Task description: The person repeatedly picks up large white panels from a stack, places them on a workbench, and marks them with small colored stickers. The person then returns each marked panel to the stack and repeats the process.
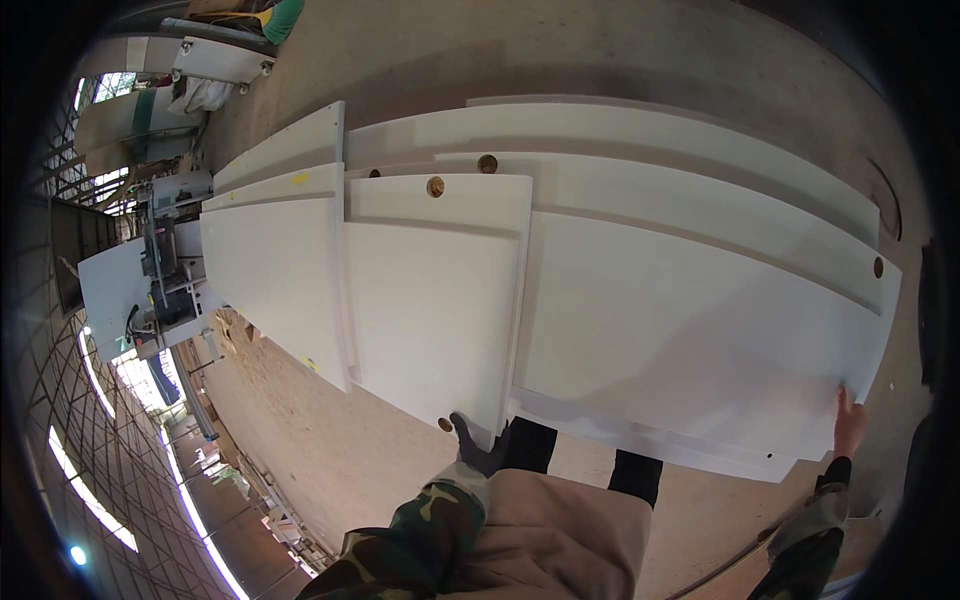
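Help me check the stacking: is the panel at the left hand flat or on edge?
Flat: the white panel shows its broad face to the downward-looking camera.

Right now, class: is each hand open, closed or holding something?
Left hand: at near edge of the middle white panel; grip unclear.
Right hand: at outer end of the right white panel; grip unclear.

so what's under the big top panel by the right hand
Under the top panel, another white panel with round holes shows past the far edge; the rest is covered.
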### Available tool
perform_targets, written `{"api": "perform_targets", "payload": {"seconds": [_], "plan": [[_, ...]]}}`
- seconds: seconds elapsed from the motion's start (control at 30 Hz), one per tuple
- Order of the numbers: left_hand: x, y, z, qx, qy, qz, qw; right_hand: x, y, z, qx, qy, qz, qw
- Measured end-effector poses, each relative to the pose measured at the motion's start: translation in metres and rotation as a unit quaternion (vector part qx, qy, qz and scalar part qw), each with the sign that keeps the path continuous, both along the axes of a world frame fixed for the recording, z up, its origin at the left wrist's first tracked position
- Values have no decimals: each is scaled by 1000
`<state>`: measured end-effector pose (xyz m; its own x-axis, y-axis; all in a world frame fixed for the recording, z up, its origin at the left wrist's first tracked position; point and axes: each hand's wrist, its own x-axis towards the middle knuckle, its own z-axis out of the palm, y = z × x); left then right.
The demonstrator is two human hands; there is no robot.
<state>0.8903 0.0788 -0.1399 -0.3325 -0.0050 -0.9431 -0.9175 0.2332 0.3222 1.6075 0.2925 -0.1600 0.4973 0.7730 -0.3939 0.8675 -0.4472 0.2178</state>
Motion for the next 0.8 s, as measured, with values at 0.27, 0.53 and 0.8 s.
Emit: {"api": "perform_targets", "payload": {"seconds": [0.27,0.53,0.8], "plan": [[8,33,32,27,261,-493,830,-170,46,17,-40,24,22,999],[-13,45,46,40,-62,18,997,-322,52,28,-23,158,164,974],[-11,38,29,24,-25,42,999,-332,42,20,-27,149,136,979]]}}
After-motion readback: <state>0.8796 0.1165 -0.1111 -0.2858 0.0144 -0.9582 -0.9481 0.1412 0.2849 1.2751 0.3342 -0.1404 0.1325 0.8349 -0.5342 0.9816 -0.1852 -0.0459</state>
